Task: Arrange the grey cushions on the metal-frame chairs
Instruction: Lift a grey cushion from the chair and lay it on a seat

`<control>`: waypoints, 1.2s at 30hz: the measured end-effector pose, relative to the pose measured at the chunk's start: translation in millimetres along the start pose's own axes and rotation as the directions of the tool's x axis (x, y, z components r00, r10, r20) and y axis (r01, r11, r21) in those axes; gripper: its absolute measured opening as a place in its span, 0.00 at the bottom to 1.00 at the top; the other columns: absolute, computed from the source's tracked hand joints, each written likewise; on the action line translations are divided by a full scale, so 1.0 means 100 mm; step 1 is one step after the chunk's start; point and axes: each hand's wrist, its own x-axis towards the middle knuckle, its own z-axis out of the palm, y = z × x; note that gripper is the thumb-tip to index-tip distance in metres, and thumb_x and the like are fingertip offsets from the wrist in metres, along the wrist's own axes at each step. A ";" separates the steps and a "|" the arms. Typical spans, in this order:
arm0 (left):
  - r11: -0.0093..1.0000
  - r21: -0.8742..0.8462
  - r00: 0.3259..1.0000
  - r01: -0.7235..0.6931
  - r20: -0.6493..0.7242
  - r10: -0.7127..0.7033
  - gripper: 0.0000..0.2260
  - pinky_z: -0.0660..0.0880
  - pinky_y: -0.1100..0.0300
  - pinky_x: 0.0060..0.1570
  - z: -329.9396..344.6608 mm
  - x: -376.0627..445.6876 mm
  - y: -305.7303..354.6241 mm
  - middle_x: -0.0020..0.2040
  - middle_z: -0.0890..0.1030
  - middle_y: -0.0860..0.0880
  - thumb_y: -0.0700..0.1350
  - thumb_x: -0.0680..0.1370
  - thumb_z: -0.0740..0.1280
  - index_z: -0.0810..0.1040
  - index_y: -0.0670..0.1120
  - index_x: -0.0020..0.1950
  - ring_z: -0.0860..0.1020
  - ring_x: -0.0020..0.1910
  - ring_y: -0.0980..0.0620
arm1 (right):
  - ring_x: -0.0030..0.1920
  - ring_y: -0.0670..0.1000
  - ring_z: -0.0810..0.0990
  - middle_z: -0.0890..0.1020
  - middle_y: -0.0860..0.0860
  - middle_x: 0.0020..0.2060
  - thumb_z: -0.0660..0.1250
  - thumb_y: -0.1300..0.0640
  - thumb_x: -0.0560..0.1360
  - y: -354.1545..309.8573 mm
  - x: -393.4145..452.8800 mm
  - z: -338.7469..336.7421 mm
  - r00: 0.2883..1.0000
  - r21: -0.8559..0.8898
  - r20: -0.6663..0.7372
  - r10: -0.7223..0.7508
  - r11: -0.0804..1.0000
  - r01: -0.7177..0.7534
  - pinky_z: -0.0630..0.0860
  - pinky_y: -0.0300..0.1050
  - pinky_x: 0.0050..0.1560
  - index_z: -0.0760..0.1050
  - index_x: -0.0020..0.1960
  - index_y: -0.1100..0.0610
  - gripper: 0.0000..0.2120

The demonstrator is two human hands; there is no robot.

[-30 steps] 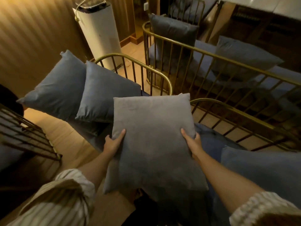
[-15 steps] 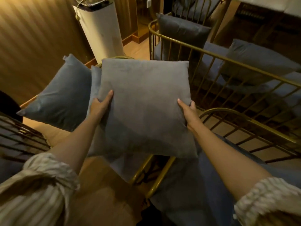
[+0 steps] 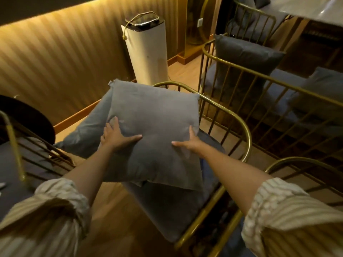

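A square grey cushion (image 3: 156, 115) leans on the gold metal-frame chair (image 3: 239, 123) in front of me, on top of other grey cushions; one of them (image 3: 87, 132) sticks out at its left. My left hand (image 3: 117, 136) lies flat on the cushion's lower left face, fingers spread. My right hand (image 3: 187, 143) presses its lower right edge, thumb on the front. The chair's grey seat pad (image 3: 176, 210) shows below the cushion.
A white tower appliance (image 3: 148, 51) stands by the ribbed wall behind the chair. To the right stands a gold-frame bench (image 3: 278, 84) with grey cushions (image 3: 246, 56). Another gold-frame seat (image 3: 14, 143) is at the left, and a chair rail (image 3: 297, 164) at the lower right.
Both hands carried the cushion up and forward, from near my body onto the chair against its other cushions. The hands shifted from its side edges onto its lower front face.
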 end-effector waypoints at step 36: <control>0.592 0.126 0.545 -0.796 0.574 0.611 0.38 0.47 0.36 0.76 3.22 -3.79 2.49 0.81 0.55 0.44 0.56 0.78 0.67 0.54 0.42 0.80 0.50 0.81 0.44 | 0.76 0.60 0.63 0.62 0.58 0.78 0.70 0.53 0.77 3.37 -4.36 -2.03 0.759 0.221 -0.554 0.343 0.939 -0.264 0.64 0.51 0.72 0.53 0.80 0.59 0.38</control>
